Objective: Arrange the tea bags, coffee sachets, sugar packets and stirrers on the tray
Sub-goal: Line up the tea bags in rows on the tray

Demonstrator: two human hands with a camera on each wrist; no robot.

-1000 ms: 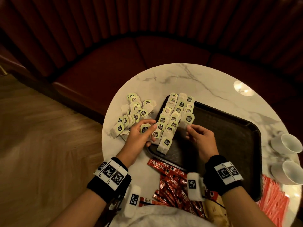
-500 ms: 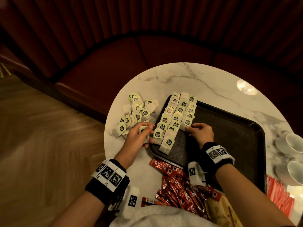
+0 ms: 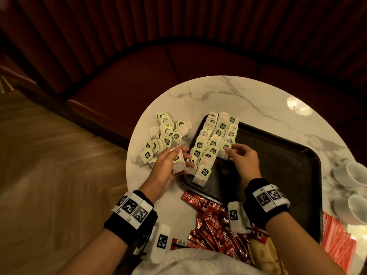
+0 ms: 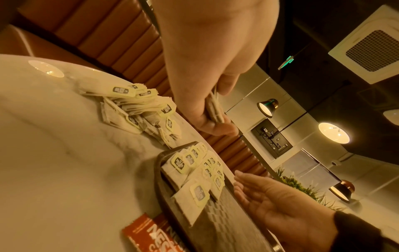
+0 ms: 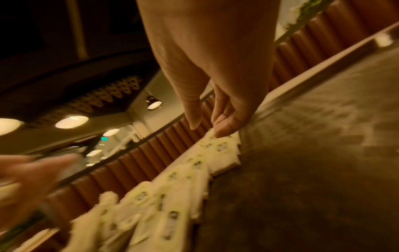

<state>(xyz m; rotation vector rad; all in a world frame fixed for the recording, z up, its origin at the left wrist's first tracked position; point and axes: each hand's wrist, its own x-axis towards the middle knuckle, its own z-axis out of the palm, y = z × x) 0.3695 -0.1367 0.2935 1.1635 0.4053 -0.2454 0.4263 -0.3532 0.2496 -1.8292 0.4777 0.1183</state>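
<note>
A dark tray lies on the round marble table. Rows of overlapping tea bags fill its left side. More tea bags lie in a loose pile on the table to the left. My left hand holds one tea bag between thumb and fingers just over the tray's left rim; the left wrist view shows this tea bag edge-on. My right hand rests its fingertips on the nearest bag of the right row, the thumb apart.
Red Nescafe sachets lie heaped at the table's near edge. Red packets sit to the tray's right, beside two white cups. A red upholstered bench curves behind the table.
My left hand has lifted a tea bag off the table and turned it toward the tray. My right hand has set its bag at the right row's near end and moved up to it.
</note>
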